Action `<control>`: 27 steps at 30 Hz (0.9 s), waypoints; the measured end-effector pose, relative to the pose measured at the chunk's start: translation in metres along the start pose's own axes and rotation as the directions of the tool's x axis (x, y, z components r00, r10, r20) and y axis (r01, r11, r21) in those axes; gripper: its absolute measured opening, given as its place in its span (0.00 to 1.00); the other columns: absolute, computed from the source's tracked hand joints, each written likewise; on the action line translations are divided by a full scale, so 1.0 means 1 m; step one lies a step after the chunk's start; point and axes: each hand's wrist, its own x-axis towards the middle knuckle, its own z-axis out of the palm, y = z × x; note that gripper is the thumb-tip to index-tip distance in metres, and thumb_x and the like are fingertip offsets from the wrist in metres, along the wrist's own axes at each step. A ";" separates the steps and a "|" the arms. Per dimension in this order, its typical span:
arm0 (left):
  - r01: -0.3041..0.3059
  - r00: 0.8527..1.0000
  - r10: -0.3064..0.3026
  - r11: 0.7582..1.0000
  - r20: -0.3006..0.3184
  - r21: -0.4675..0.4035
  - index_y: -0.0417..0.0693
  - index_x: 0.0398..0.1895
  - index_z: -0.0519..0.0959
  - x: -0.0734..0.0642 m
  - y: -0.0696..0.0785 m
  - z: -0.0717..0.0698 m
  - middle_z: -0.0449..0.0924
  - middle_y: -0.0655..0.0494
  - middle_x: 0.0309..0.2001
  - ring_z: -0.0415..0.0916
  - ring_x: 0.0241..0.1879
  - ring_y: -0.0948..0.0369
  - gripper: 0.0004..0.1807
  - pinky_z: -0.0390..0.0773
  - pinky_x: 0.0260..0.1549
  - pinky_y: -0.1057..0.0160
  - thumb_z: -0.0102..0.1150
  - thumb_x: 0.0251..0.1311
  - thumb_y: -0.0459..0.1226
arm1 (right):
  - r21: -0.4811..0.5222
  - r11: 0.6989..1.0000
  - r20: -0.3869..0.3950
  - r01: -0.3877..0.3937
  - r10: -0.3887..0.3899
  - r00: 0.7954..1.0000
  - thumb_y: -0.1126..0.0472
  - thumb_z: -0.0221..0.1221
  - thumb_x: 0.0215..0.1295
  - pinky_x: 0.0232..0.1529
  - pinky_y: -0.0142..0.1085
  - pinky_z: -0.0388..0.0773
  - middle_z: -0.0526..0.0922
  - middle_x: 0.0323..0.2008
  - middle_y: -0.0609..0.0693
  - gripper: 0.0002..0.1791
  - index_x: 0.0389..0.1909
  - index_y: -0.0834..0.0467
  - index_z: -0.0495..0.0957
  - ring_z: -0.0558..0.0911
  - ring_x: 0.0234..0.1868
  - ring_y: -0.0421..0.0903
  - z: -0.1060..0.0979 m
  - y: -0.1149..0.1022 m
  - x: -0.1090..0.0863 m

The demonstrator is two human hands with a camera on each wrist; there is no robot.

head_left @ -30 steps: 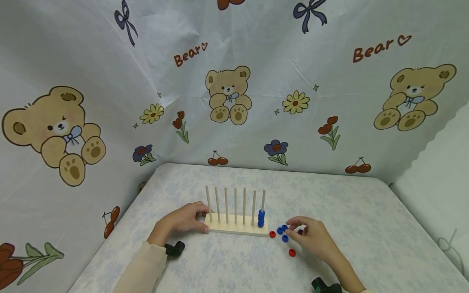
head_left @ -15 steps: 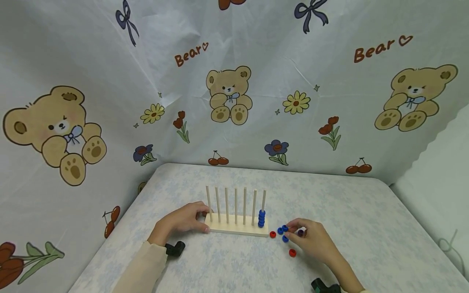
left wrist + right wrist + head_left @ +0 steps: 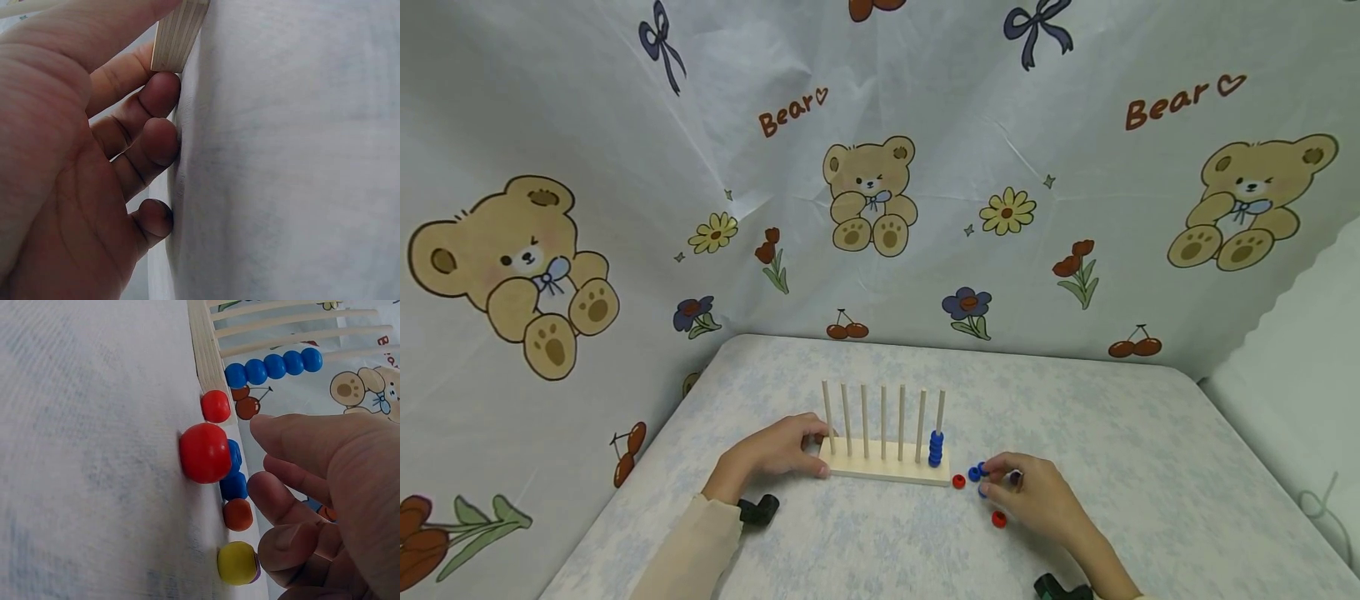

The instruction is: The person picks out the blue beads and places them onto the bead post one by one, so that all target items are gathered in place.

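My left hand (image 3: 778, 447) grips the left end of a wooden peg stand (image 3: 883, 472), thumb in front and fingers behind. The left wrist view shows the stand's layered end (image 3: 178, 39) between thumb and forefinger. Several blue beads (image 3: 936, 448) are stacked on the rightmost peg; the other pegs are bare. My right hand (image 3: 1036, 493) hovers over loose beads right of the stand, fingers loosely bent. In the right wrist view, thumb and fingers stand apart with no bead between them, close to the loose blue beads (image 3: 234, 485). The thumb partly hides one blue bead in the head view.
A red bead (image 3: 958, 482) lies by the stand's right corner, another red bead (image 3: 999, 519) nearer the front. An orange bead (image 3: 238, 514) and a yellow bead (image 3: 237, 563) lie beside the right fingers. A patterned cloth (image 3: 880, 292) hangs behind the table.
My right hand has shifted slightly left and toward the front, its thumb now covering more of the nearest blue bead. The left hand and the stand have kept their place.
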 end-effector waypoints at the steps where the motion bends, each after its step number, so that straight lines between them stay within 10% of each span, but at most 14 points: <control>1: 0.002 1.000 -0.002 1.000 0.001 0.002 0.70 0.48 0.82 0.000 -0.001 0.000 0.74 0.62 0.38 0.68 0.38 0.62 0.23 0.69 0.39 0.64 0.77 0.46 0.55 | -0.003 1.000 -0.002 0.003 -0.003 1.000 0.55 0.73 0.57 0.26 0.31 0.72 0.84 0.30 0.37 0.09 0.38 0.47 0.85 0.76 0.26 0.39 0.000 0.000 0.000; 27: 0.005 1.000 -0.005 1.000 -0.001 0.006 0.66 0.51 0.82 -0.001 0.000 0.000 0.75 0.63 0.40 0.68 0.40 0.62 0.26 0.69 0.40 0.64 0.77 0.47 0.55 | -0.088 0.995 -0.020 0.050 -0.052 0.998 0.55 0.75 0.53 0.29 0.30 0.70 0.82 0.29 0.34 0.10 0.35 0.44 0.85 0.73 0.28 0.37 0.004 0.004 0.001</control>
